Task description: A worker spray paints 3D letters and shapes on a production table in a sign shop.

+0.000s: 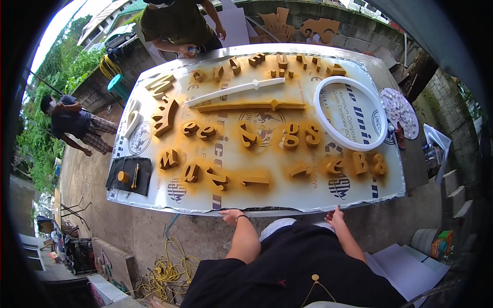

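Observation:
My left hand (231,215) rests at the near edge of a large board (298,200), its fingers curled at the rim. Farther right, my right hand (336,216) holds the same edge, with one finger stretched along it. Plastic sheeting with dark print covers the board. Rows of gold-painted raised letters (291,135) stand on it, amid gold overspray. Among them lie a gold crown shape (165,117) and a long gold bar (246,106). A white bar (233,92), a white ring (317,110) and a white curved piece (132,119) are unpainted.
Across the board a person (177,25) holds a small can (192,51). Another person (72,123) stands at left. A black cloth (138,187) bears a gold cylinder. A tangled yellow hose (167,272) lies on the floor. White sheets (405,267) lie at lower right.

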### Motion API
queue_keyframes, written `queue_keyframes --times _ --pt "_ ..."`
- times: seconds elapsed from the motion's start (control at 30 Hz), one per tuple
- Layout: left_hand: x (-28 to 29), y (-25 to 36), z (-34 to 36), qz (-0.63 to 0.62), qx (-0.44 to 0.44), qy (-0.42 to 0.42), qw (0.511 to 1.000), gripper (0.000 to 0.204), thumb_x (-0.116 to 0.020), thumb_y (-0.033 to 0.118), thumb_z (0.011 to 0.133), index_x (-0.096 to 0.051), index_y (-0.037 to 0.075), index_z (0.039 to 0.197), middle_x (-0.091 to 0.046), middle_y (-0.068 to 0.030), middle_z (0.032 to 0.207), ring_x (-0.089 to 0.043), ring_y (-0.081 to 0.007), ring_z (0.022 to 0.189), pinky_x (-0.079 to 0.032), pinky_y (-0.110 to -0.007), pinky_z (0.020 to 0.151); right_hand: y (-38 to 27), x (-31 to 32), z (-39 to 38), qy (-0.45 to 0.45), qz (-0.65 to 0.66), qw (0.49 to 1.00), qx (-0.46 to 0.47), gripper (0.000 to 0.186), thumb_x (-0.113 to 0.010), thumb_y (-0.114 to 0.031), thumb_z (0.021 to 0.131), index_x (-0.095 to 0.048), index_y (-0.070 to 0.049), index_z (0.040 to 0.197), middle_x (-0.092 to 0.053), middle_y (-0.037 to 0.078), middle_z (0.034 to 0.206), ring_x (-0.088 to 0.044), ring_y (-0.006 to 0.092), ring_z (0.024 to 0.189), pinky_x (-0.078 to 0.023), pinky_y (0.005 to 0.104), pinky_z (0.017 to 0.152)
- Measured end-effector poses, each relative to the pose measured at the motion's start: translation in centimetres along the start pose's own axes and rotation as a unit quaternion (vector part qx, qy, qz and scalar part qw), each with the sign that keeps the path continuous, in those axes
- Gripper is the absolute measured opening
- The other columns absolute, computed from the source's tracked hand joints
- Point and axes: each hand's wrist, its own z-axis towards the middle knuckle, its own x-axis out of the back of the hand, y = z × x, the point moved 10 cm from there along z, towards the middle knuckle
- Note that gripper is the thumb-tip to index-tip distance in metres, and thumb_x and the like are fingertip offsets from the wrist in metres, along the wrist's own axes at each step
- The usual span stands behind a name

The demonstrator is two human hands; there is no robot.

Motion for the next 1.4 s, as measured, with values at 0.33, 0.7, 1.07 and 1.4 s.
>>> queue_keyframes --times 0.33,0.7,1.07,1.4 --pt "-0.2 -0.1 0.6 -0.031 -0.03 0.038 0.998 0.064 -0.022 0.047 0.08 -0.053 -0.009 0.083 -0.054 -0.0267 0.081 -0.052 -0.0391 0.078 -0.041 -0.044 0.07 -0.1 0.0 -0.4 -0.01 -0.019 1.0 0.002 0.042 -0.031 -0.046 0.081 -0.045 -0.007 0.076 -0.046 0.004 0.058 -0.043 0.0162 0.049 -0.043 0.0389 0.055" --pt "-0.6 -0.6 0.6 -0.005 0.0 0.026 1.0 0.067 -0.017 0.049 0.08 -0.052 -0.008 0.086 -0.054 -0.0246 0.087 -0.052 -0.0364 0.081 -0.041 -0.042 0.072 -0.1 0.1 -0.3 -0.009 -0.023 1.0 0.003 0.041 -0.03 -0.047 0.081 -0.046 -0.008 0.078 -0.046 0.003 0.06 -0.043 0.0163 0.052 -0.042 0.0376 0.054" --pt "-1.1 -0.6 0.8 0.0 -0.005 0.002 1.0 0.067 -0.016 0.049 0.08 -0.052 -0.008 0.087 -0.053 -0.0252 0.086 -0.052 -0.0367 0.082 -0.042 -0.042 0.072 -0.1 0.5 -0.6 0.004 -0.057 0.998 -0.01 0.043 -0.029 -0.049 0.08 -0.046 -0.01 0.079 -0.047 0.003 0.062 -0.043 0.017 0.054 -0.042 0.0381 0.054" --pt "-0.1 -0.2 -0.4 0.021 0.004 -0.012 1.0 0.067 -0.016 0.049 0.08 -0.051 -0.008 0.089 -0.053 -0.025 0.088 -0.052 -0.0373 0.082 -0.041 -0.042 0.073 -0.1 0.0 -0.7 -0.021 -0.059 0.998 -0.009 0.044 -0.028 -0.05 0.08 -0.046 -0.01 0.078 -0.047 0.003 0.061 -0.044 0.0171 0.052 -0.042 0.0381 0.054"
